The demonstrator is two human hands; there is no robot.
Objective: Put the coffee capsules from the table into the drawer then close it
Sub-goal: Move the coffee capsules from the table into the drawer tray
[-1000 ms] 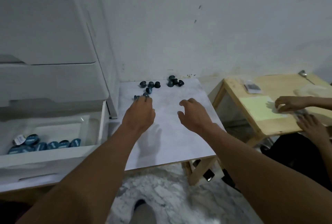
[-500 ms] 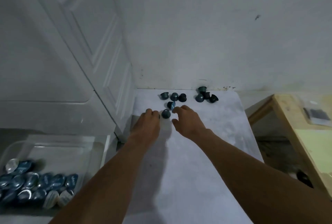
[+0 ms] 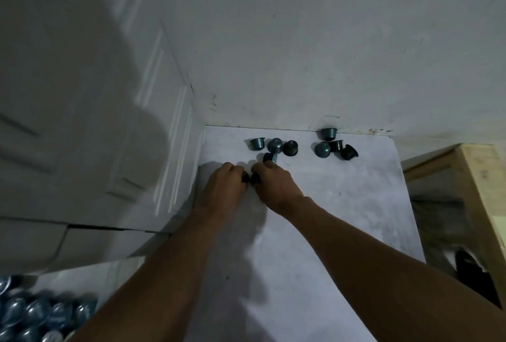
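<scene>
Your left hand pinched a dark capsule | your right hand pinched the neighbour capsule | both on the table

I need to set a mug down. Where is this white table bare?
Bare: the table's right half, from the right hand to its right edge. Crowded: the far edge by the wall, two coffee capsule clusters, and around the left hand.

capsules on table, drawer left
</scene>
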